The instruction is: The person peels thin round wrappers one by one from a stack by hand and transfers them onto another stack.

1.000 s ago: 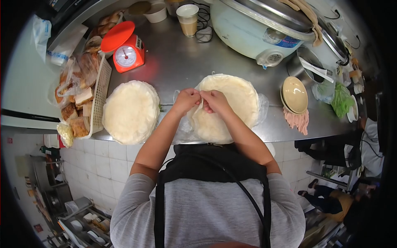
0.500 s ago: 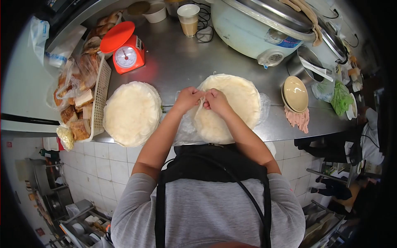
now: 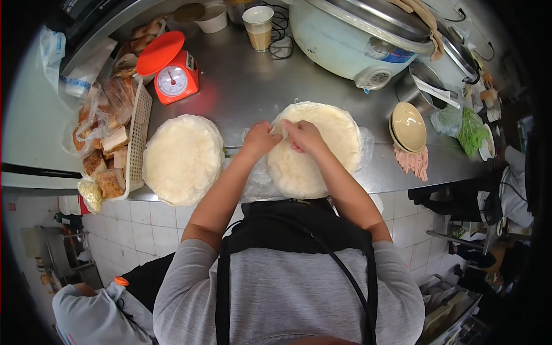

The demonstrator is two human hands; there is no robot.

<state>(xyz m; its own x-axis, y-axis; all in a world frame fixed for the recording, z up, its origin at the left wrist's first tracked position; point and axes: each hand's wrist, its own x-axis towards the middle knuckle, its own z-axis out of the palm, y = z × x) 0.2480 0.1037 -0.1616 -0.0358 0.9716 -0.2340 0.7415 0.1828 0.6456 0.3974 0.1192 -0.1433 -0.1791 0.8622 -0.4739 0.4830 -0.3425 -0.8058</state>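
Two round stacks of thin, pale dough wrappers lie side by side on the steel counter. Over the upper left edge of the right stack (image 3: 294, 172), my left hand (image 3: 261, 139) and my right hand (image 3: 303, 137) are close together with fingers pinched. Between them a raised bit of the top wrapper's edge shows, and both hands grip it. Clear plastic wrap (image 3: 259, 179) sticks out under that stack on both sides. The left stack (image 3: 183, 160) lies apart from my hands, beyond my left forearm.
A red kitchen scale (image 3: 176, 77) and a basket (image 3: 138, 138) of browned meat chunks stand left. A paper cup (image 3: 259, 29) and a large rice cooker (image 3: 345, 43) are at the back. Bowls (image 3: 410, 127) rest on a pink cloth (image 3: 411, 163) at right. Another person (image 3: 103, 313) is behind at lower left.
My right hand has shifted slightly right, and the wrapper edge between my hands looks more lifted. Another person has come into view at lower left.
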